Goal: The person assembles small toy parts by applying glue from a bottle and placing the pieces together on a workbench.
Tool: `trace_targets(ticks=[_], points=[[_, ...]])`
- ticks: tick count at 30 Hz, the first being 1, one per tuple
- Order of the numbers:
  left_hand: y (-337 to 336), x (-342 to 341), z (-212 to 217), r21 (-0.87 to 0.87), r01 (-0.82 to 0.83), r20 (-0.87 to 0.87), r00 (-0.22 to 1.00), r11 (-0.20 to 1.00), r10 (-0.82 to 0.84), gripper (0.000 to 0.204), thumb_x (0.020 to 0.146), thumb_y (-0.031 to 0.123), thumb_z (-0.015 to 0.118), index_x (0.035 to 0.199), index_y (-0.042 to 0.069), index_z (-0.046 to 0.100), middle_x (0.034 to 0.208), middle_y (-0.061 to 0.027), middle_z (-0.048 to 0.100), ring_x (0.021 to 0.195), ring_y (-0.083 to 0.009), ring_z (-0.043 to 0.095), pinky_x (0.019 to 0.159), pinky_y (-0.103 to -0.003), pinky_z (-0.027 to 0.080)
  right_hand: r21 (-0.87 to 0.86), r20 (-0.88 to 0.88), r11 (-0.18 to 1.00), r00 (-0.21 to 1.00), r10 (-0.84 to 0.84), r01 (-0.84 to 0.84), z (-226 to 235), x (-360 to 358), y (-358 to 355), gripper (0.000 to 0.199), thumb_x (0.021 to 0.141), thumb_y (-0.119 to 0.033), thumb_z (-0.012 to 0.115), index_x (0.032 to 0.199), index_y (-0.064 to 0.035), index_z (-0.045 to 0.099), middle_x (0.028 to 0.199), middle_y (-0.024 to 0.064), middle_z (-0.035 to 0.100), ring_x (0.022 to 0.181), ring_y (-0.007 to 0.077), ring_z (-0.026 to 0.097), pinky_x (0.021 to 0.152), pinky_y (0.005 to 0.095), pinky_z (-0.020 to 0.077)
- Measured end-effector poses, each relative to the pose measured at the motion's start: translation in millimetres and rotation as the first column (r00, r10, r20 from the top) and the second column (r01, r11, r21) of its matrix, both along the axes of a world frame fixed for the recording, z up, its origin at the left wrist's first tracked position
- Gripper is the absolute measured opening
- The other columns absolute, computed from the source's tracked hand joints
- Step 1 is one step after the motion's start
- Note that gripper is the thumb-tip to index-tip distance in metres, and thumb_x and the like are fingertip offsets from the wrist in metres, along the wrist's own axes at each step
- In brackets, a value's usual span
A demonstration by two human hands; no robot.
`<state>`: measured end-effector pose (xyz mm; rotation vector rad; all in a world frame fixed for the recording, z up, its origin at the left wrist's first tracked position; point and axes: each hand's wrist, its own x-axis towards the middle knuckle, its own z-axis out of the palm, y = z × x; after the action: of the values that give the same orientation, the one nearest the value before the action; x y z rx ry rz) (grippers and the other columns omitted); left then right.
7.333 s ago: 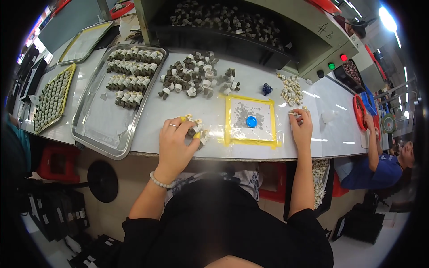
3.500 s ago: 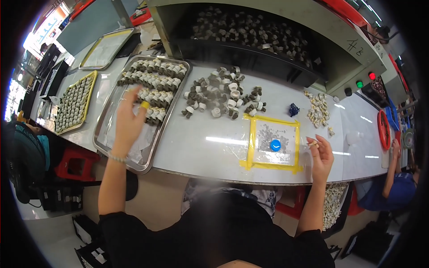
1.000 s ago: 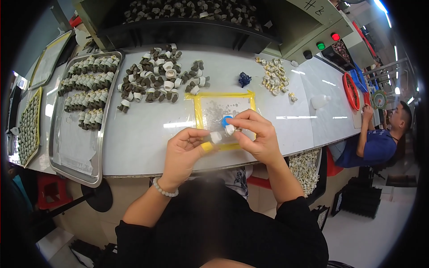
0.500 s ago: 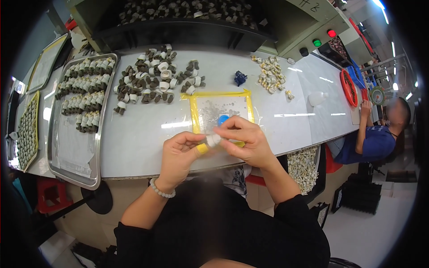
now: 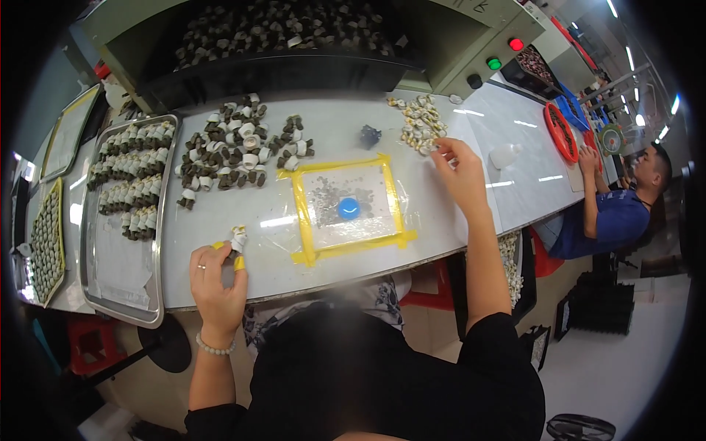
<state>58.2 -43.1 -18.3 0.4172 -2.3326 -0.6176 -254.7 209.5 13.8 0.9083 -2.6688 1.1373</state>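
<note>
Near the table's front edge, my left hand [image 5: 219, 288] is closed around a small white-and-yellow figurine [image 5: 239, 237], whose upper part sticks up past the yellow-wrapped fingertips. My right hand [image 5: 462, 173] reaches out to the near right edge of a pile of small white-and-yellow pieces [image 5: 421, 121]. Its thumb and fingers are pinched together; what lies between them is too small to make out. Between the hands lies a square sheet bordered with yellow tape [image 5: 300, 213], speckled with grey spots. A round blue cap [image 5: 348, 208] sits on it.
Loose dark-and-white pieces [image 5: 243, 143] are heaped at the back left. Beside them, a metal tray [image 5: 121, 272] holds rows of figurines. A dark blue lump [image 5: 370, 136] and a white bottle [image 5: 505, 156] stand farther back. At the right, a person in blue [image 5: 621, 220] works.
My hands, together over the sheet before, have parted. The left moved left with the figurine; the right reached away to the pile. The view has shifted slightly.
</note>
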Motion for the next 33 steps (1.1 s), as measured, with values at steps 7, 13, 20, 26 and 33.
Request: trace_targets(ticks=[7, 13, 20, 26, 33], points=[[4, -55, 33, -0.029, 0.044, 0.019, 0.999, 0.999, -0.043, 0.040, 0.066, 0.001, 0.068, 0.105, -0.002, 0.058, 0.102, -0.0179, 0.056, 0.096, -0.0337, 0.052, 0.080, -0.039, 0.046, 0.201, -0.073, 0.979, 0.996, 0.054, -0.038, -2, -4, -12, 0.018, 0.079, -0.008, 0.064, 0.095, -0.0001, 0.063, 0.087, 0.0128, 0.061, 0.074, 0.0248, 0.061, 0.069, 0.0342, 0.0485], [-12, -97, 39, -0.038, 0.054, 0.362, 0.931, 0.998, -0.037, 0.030, 0.074, 0.003, 0.063, 0.103, -0.002, 0.056, 0.105, -0.0206, 0.054, 0.094, -0.0366, 0.054, 0.082, -0.042, 0.046, 0.227, 0.010, 0.971, 0.997, 0.079, -0.079, 4, 35, -9, 0.017, 0.079, -0.010, 0.065, 0.094, 0.0001, 0.066, 0.083, 0.0133, 0.061, 0.070, 0.0267, 0.061, 0.067, 0.0349, 0.0488], [-16, -98, 27, -0.121, 0.120, 0.355, 0.932, 0.985, -0.070, 0.016, 0.075, 0.001, 0.058, 0.089, -0.002, 0.053, 0.099, -0.0183, 0.054, 0.087, -0.0317, 0.056, 0.075, -0.040, 0.048, 0.292, -0.044, 0.942, 0.981, 0.188, -0.167, 12, 36, 2, 0.019, 0.077, -0.006, 0.068, 0.094, 0.0017, 0.066, 0.088, 0.0107, 0.063, 0.075, 0.0229, 0.061, 0.068, 0.0300, 0.0491], [-7, -92, 37, 0.154, 0.230, 0.216, 0.941, 0.961, -0.260, 0.020, 0.076, 0.002, 0.060, 0.094, -0.002, 0.057, 0.082, -0.0113, 0.058, 0.067, -0.0247, 0.057, 0.061, -0.033, 0.048, 0.226, -0.147, 0.941, 0.946, 0.289, -0.252, 7, 25, 7, 0.010, 0.078, -0.008, 0.066, 0.084, -0.0002, 0.065, 0.089, 0.0092, 0.062, 0.087, 0.0256, 0.058, 0.072, 0.0331, 0.0494], [28, -69, 30, 0.955, 0.297, -0.286, 0.909, -0.009, -0.304, 0.016, 0.094, 0.013, 0.054, 0.105, 0.002, 0.056, 0.079, -0.0028, 0.059, 0.061, -0.0060, 0.053, 0.052, -0.018, 0.040, 0.167, -0.093, 0.949, 0.954, 0.285, -0.267, 2, 32, 2, 0.014, 0.076, -0.006, 0.067, 0.089, -0.0012, 0.067, 0.087, 0.0089, 0.062, 0.081, 0.0243, 0.058, 0.066, 0.0320, 0.0492]])
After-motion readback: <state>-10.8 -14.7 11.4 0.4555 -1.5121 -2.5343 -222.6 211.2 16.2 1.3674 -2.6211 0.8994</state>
